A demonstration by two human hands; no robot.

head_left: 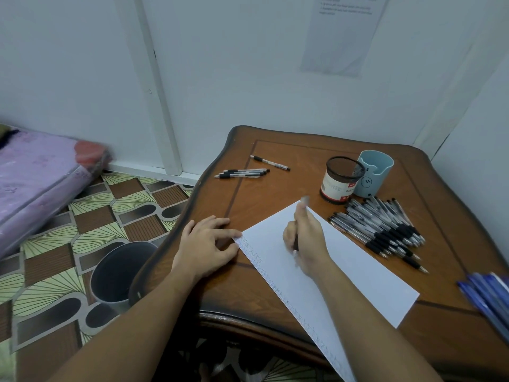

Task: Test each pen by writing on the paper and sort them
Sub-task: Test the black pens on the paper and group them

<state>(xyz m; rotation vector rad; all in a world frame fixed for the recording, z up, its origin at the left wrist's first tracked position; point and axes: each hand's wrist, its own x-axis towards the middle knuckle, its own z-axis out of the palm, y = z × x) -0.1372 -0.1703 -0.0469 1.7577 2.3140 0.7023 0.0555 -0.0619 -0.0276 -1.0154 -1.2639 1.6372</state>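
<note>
Right hand point(305, 244) pinches the light, stiff pen point(295, 241) at its grip; flat left hand point(206, 244) steadies paper point(344, 257) at its 9 o'clock edge.

Left hand point(205, 245) flat and splayed; right hand point(305, 238) in a curled writing pinch.

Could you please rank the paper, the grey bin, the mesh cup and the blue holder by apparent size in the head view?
1. paper
2. grey bin
3. mesh cup and blue holder: look alike
</note>
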